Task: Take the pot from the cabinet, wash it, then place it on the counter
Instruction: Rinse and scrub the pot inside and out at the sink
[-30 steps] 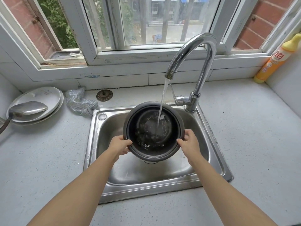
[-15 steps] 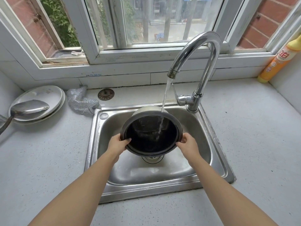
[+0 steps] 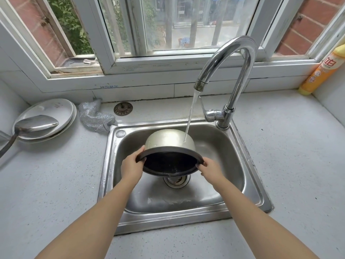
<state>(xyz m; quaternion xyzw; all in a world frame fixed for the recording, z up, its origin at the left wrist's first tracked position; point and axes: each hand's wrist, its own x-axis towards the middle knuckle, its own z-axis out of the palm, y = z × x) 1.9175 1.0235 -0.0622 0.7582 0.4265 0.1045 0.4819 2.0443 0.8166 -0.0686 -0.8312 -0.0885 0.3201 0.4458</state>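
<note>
The pot (image 3: 168,140) is a round metal bowl shape with a dark rim and dark inside. It hangs over the steel sink (image 3: 240,184), tipped toward me so its mouth faces me and its pale outer wall faces up. My left hand (image 3: 131,168) grips the rim on the left and my right hand (image 3: 211,170) grips the rim on the right. Water runs from the tap (image 3: 233,71) onto the pot's outer wall. The drain (image 3: 176,181) shows just below the pot.
Two stacked white plates (image 3: 56,109) with a metal ladle (image 3: 35,124) lie on the counter at the left. A silver mesh cloth (image 3: 95,116) and a sink strainer (image 3: 123,108) sit behind the sink. A yellow detergent bottle (image 3: 323,71) leans at the far right. Grey counter (image 3: 298,146) surrounds the sink.
Both hands have tipped the pot from mouth-up to mouth facing me. The stream that fell inside the pot now lands on its outer wall.
</note>
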